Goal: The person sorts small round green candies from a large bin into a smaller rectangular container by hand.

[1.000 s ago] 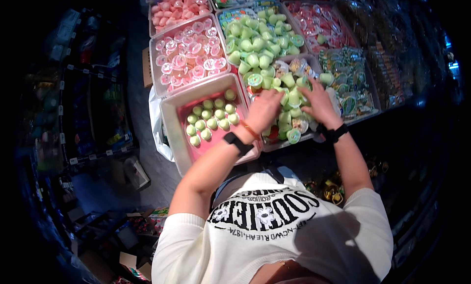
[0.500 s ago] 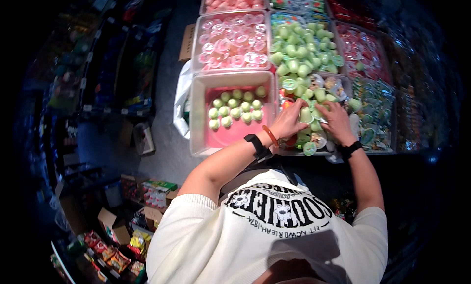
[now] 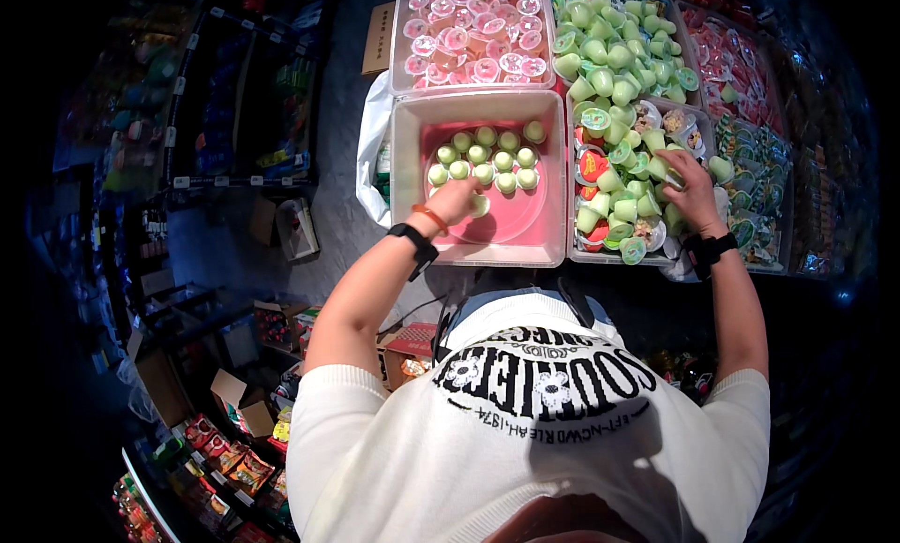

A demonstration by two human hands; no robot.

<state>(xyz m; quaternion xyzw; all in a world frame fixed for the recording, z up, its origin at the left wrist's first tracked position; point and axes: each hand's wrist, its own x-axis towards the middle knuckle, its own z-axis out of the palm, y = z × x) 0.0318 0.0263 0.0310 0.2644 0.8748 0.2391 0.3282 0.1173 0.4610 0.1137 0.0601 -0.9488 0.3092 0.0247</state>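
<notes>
My left hand [image 3: 454, 203] is over the near side of a clear plastic bin [image 3: 410, 226] with a pink bottom. Its fingers are closed on a pale green jelly cup [image 3: 480, 205], just short of the upside-down green jelly cups [image 3: 483, 173] grouped in rows there. To the right, my right hand [image 3: 692, 190] reaches into a bin heaped with loose green jelly cups [image 3: 622, 208]. Its fingers are curled around one green jelly cup [image 3: 659, 168] in the heap. Red-lidded cups [image 3: 592, 166] show among the green ones.
Behind the pink-bottomed bin stands a bin of pink jelly cups [image 3: 478, 37]. More green cups [image 3: 619, 51] fill the bin beyond the right one. Packets of wrapped sweets [image 3: 750, 182] lie farther right. A white bag [image 3: 374, 154] hangs at the left bin's side.
My left hand has moved left from the heap to the pink-bottomed bin, carrying a green jelly cup. My right hand stays at the heap. The view has shifted, so the bins sit higher.
</notes>
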